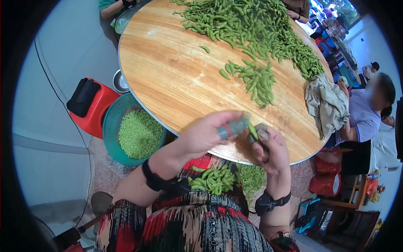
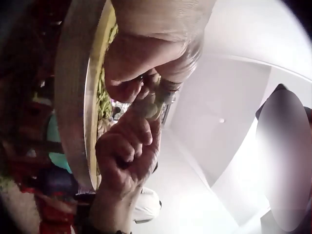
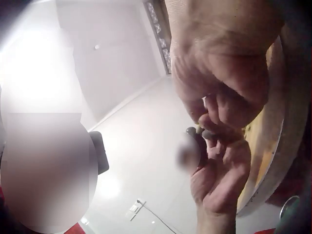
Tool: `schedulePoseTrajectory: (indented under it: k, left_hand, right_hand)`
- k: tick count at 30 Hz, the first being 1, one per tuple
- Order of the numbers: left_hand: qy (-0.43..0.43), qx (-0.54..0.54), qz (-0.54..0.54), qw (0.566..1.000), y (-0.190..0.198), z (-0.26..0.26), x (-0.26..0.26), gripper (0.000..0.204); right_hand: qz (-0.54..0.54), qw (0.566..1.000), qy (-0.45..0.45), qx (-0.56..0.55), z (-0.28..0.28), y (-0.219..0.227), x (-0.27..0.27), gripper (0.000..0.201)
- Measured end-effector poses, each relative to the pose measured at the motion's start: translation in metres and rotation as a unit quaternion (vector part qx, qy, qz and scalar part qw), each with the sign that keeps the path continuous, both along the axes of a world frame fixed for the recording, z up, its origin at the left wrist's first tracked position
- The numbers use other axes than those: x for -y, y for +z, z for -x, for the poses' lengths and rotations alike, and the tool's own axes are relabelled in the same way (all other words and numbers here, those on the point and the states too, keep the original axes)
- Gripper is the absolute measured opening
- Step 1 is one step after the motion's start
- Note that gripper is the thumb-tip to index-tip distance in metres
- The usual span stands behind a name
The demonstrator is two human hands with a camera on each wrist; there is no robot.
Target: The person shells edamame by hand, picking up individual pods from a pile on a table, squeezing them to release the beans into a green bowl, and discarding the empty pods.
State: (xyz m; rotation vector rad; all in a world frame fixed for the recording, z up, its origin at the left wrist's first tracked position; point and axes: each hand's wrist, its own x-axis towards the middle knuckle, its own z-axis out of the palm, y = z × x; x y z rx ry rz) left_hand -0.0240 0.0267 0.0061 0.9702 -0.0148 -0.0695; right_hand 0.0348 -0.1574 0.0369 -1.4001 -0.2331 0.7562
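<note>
In the head view a green soybean pod [image 1: 252,131] is between my two hands over the near edge of the round wooden table [image 1: 163,63]. My left hand [image 1: 201,132] pinches its upper end; a grey-green cover [image 1: 234,128] with a red band wraps the thumb. The right hand [image 1: 275,149] grips the lower end between its dirt-darkened thumb and curled fingers. Both wrist views show the fingertips meeting, with the pod mostly hidden. Loose pods [image 1: 258,84] lie beyond the hands, before a large pod heap [image 1: 239,21].
A teal basket [image 1: 110,145] of shelled beans [image 1: 140,134] stands left below the table, beside a red stool [image 1: 98,109]. Pods [image 1: 214,178] rest on the lap. A crumpled cloth [image 1: 327,103] lies at the table's right edge, near a seated person [image 1: 365,113].
</note>
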Motion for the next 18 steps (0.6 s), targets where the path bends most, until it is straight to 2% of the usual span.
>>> schedulePoseTrajectory:
  k: [2,3,4,5,6,8,10,11,13,18]
  left_hand:
    - [-0.109,-0.022,0.050,0.992,0.000,-0.011,0.017,0.029]
    - [-0.112,-0.026,0.049,0.992,0.000,-0.013,0.021,0.029]
    - [-0.069,-0.008,0.041,0.997,0.000,-0.015,0.025,0.024]
    - [-0.026,0.011,0.033,0.999,0.000,-0.016,0.027,0.018]
    - [-0.026,0.009,0.031,0.999,0.001,-0.018,0.028,0.018]
    - [0.022,-0.010,-0.062,0.998,0.002,-0.021,0.029,0.012]
    - [0.039,-0.016,-0.100,0.994,0.007,-0.023,0.030,0.013]
    - [0.056,-0.022,-0.136,0.989,0.009,-0.023,0.032,0.014]
    - [0.062,-0.019,-0.141,0.988,0.008,-0.024,0.036,0.015]
    - [0.066,-0.031,-0.146,0.987,0.011,-0.028,0.042,0.016]
  right_hand:
    - [-0.119,0.984,0.028,-0.129,0.009,0.003,0.005,0.022]
    - [-0.124,0.985,0.076,-0.098,0.006,0.000,0.008,0.026]
    - [-0.126,0.984,0.075,-0.101,0.009,-0.001,0.010,0.026]
    - [-0.081,0.995,0.030,-0.054,0.014,0.000,0.010,0.028]
    - [-0.036,0.999,-0.013,-0.006,0.017,0.003,0.008,0.030]
    - [-0.030,0.999,-0.011,0.015,0.018,0.002,0.011,0.033]
    - [-0.046,0.997,0.049,0.044,0.014,-0.005,0.017,0.034]
    - [-0.048,0.997,0.050,0.041,0.015,-0.006,0.017,0.034]
    - [-0.080,0.996,0.022,0.010,0.016,-0.005,0.016,0.037]
    - [-0.058,0.998,0.024,-0.017,0.010,-0.006,0.022,0.029]
